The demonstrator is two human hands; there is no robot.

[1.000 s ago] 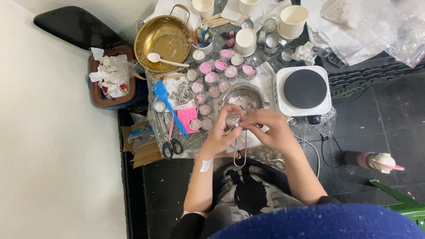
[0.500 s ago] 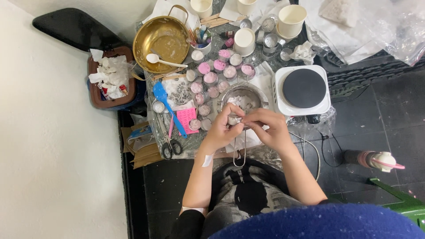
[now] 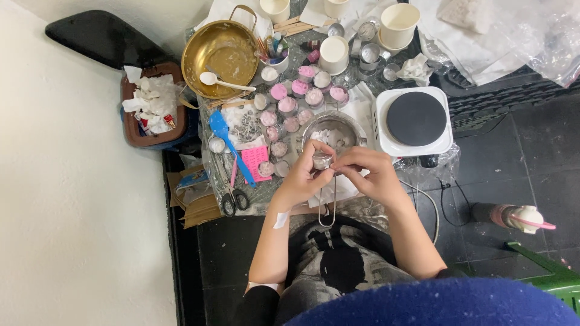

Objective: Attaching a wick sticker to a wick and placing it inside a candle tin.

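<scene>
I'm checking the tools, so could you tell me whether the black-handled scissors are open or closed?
Closed: the scissors lie flat left of the left hand, blades together.

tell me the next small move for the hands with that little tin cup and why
Probably a small lift of the tin cup clear of the steel pot. The left hand grips the cup from the side, and the right hand pinches at its rim. It sits right at the pot's near edge, above the wire handle, so working there is cramped.
</scene>
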